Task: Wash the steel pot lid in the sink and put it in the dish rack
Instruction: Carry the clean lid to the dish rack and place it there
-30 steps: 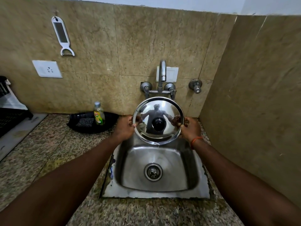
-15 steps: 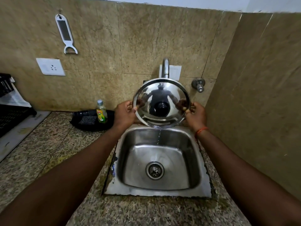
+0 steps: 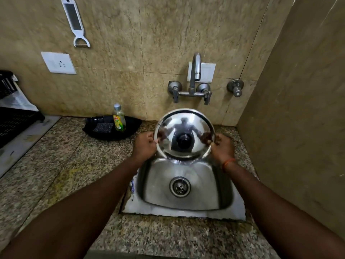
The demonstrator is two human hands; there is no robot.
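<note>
Over the back edge of the square steel sink [image 3: 214,208], at twelve o'clock from its drain: round polished steel pot lid with black centre knob [image 3: 183,135], tilted toward the camera. Left hand [image 3: 144,146] clamped on the rim at nine o'clock, right hand [image 3: 222,147] at three, fingers closed around the edge. Probably light, stiff, wet and slippery. Safest taken by knob or opposite rim edges. Black dish rack [image 3: 11,120] far at nine o'clock on the speckled granite bench [image 3: 65,174].

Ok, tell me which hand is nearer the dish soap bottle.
Left. The left hand grips the lid's left edge, just right of the dish soap bottle. The right hand holds the lid's far edge, farther away.
</note>
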